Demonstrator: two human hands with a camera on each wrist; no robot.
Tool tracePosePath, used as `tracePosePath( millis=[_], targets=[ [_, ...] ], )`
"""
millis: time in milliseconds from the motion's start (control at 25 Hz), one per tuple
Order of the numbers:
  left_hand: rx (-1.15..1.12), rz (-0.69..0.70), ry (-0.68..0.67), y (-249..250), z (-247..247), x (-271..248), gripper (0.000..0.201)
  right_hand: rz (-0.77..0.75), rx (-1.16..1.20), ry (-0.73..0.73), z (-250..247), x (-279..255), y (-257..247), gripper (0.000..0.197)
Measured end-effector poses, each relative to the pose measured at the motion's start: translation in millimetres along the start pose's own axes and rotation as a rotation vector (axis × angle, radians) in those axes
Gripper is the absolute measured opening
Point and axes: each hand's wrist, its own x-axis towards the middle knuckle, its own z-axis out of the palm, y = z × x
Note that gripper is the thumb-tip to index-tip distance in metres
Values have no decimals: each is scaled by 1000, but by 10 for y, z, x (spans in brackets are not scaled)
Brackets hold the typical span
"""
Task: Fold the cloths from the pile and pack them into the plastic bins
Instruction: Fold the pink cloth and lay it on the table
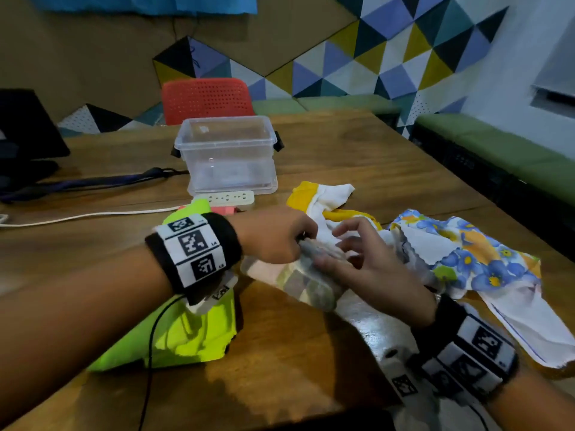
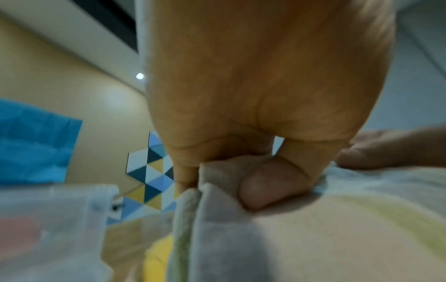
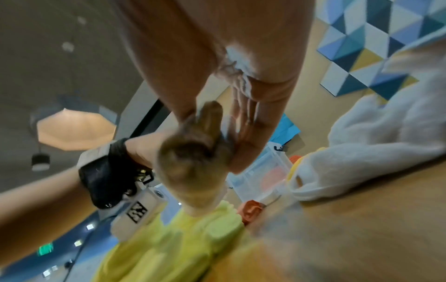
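The left hand (image 1: 273, 236) pinches a folded edge of the pale striped cloth (image 1: 298, 281) on the table (image 1: 311, 353), thumb (image 2: 270, 185) pressed to it. The right hand (image 1: 370, 262) lies flat on that cloth, fingers straight. Wristband markers are unreadable. Beside them, the cloth pile (image 1: 460, 253); behind, a clear plastic bin (image 1: 230, 154), contents indistinct
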Motion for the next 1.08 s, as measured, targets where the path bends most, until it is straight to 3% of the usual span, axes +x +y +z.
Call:
tracePosePath(
  millis=[200,400,640,720,880,960,1080],
  targets=[
    [44,-79,97,-270,-415,167,38,49,96,-166,157,558,-262,34],
    [258,-282,175,-627,-486,221,61,236,168,-219,566,947,-78,51],
    [27,-329,359,-736,-748,9,54,512,241,-222,935,1161,170,52],
    [43,-357,293,-695,-711,-31,49,478,70,-256,947,1204,153,59],
    [195,-426,-84,-648,-458,46,44,229,-788,-389,808,1319,228,64],
    [284,-478,-283,-639,-312,119,55,163,-854,-365,781,1319,241,58],
    [309,-506,-358,-615,-193,203,65,9,-800,-264,759,1288,229,49]
  ],
)
